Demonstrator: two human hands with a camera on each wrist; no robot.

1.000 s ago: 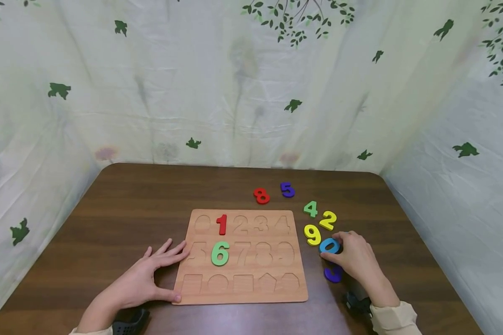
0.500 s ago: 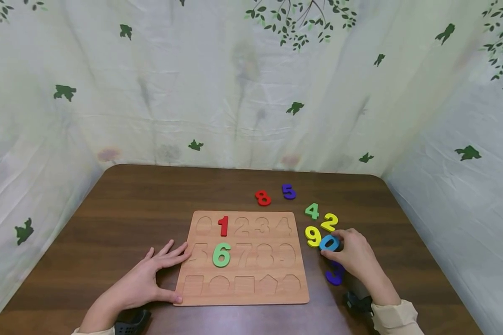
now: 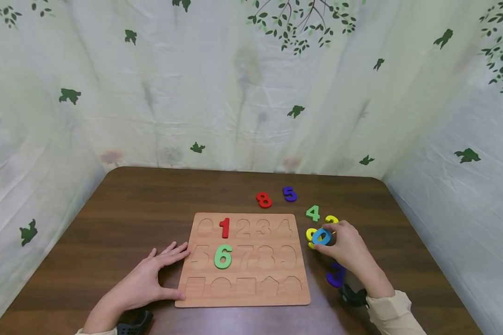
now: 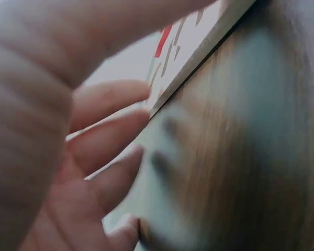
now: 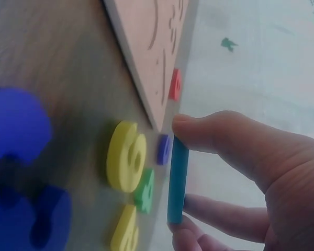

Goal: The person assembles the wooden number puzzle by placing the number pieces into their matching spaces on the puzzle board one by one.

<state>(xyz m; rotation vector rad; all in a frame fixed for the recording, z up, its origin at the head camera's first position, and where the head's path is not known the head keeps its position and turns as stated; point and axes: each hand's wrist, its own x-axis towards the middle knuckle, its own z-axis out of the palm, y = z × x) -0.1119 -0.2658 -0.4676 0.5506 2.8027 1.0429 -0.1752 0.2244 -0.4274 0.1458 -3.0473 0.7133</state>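
Observation:
Between thumb and fingers my right hand (image 3: 348, 246) pinches a blue number 0 (image 3: 316, 238), lifted off the table and seen edge-on in the right wrist view. Below it in the head view lies a yellow 9 (image 3: 309, 234), partly covered. A yellow 2 (image 3: 330, 218) is half hidden behind the same fingers. My left hand (image 3: 144, 281) rests with spread, straight fingers against the left edge of the wooden number board (image 3: 243, 274). On the board sit a red 1 (image 3: 224, 228) and a green 6 (image 3: 222, 257); other outlined recesses hold no pieces.
A green 4 (image 3: 312, 213), a purple 5 (image 3: 289, 194) and a red 8 (image 3: 264, 199) lie behind and right of the board. The dark blue 3 (image 3: 336, 275) is near my right wrist. A printed curtain (image 3: 218, 93) hangs behind the brown table (image 3: 151, 204).
My right hand has picked the blue 0 up off the table and carried it slightly left and away from me, over the 9. The left hand stays at the board's edge.

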